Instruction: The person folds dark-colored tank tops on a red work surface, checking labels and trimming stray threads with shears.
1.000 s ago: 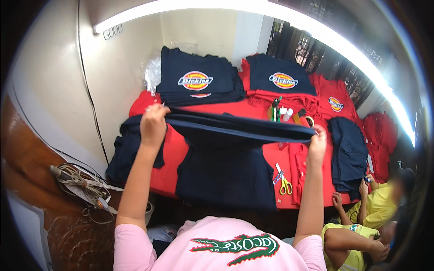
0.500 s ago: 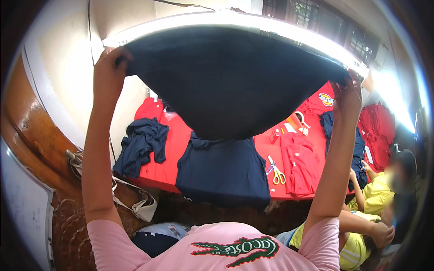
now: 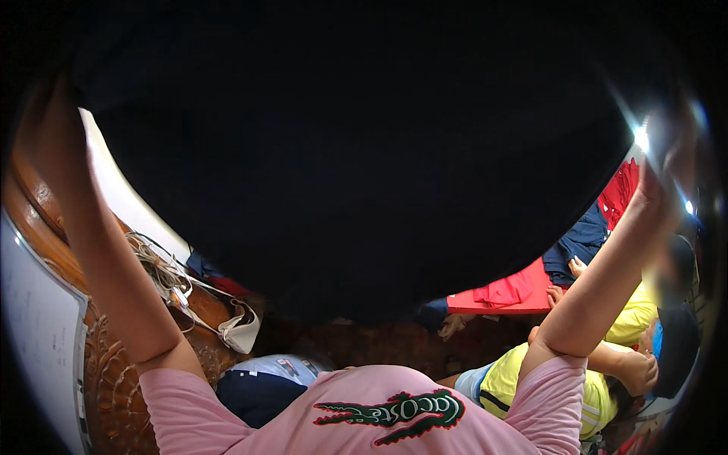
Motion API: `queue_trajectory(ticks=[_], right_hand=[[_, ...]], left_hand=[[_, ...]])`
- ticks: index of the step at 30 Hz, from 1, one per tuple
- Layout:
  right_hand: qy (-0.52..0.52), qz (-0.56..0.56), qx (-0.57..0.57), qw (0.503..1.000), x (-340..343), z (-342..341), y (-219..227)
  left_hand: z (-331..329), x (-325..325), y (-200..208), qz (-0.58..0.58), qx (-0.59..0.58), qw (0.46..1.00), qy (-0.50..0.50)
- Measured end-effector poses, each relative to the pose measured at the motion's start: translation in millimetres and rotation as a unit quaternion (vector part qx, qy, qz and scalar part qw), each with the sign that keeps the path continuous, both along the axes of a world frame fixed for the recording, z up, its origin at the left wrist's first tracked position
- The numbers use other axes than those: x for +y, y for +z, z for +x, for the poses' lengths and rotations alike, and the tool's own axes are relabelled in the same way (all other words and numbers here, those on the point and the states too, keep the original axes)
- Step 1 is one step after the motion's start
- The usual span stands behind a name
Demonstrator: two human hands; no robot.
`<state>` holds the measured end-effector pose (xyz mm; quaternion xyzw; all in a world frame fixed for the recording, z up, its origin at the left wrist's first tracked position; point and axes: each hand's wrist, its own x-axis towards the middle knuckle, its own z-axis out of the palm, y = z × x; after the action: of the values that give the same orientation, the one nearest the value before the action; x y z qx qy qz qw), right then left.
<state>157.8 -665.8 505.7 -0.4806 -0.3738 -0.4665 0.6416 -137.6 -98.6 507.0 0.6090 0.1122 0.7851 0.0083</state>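
Note:
A wide dark cloth is stretched between my raised hands, so near that it fills the upper and middle part of the head view. My left hand is at its left end, dim against the dark rim. At the opposite end, my right hand is up beside a bright light, its fingers smeared. The cloth hangs in a curve and covers most of the red-topped table. What kind of garment it is cannot be made out.
On the table's right lie a red garment and navy clothes, with more red cloth behind. A person in a yellow shirt sits close on my right. Left are cables, a white object and carved wooden furniture.
Both hands have come up, closer and farther apart, bringing the cloth with them. It now hides the scissors and the navy garment on the table.

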Motion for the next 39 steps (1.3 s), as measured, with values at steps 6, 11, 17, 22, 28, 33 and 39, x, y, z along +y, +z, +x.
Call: queue_trajectory(ticks=[6,11,17,22,28,33,39], right_hand=[[-0.172,-0.396,0.131,0.892,68,99,-94],[-0.309,-0.206,0.133,0.919,57,114,-80],[-0.472,-0.119,-0.002,0.874,25,27,-136],[-0.283,-0.19,0.12,0.932,76,-21,-306],[-0.055,-0.217,0.478,0.85,54,-87,-512],[-0.054,-0.266,0.586,0.764,37,-126,-599],[-0.053,-0.305,0.568,0.763,40,-135,-600]], left_hand=[[118,37,-77,-0.171,0.594,0.764,-0.183],[108,107,-48,-0.029,0.405,0.914,0.018],[70,44,-118,-0.11,0.271,0.929,-0.225],[45,49,-306,-0.242,0.228,0.865,-0.376],[1,23,-556,-0.47,0.286,0.749,-0.369],[-50,0,-652,-0.648,0.246,0.623,-0.364],[-52,5,-655,-0.608,0.322,0.606,-0.401]])
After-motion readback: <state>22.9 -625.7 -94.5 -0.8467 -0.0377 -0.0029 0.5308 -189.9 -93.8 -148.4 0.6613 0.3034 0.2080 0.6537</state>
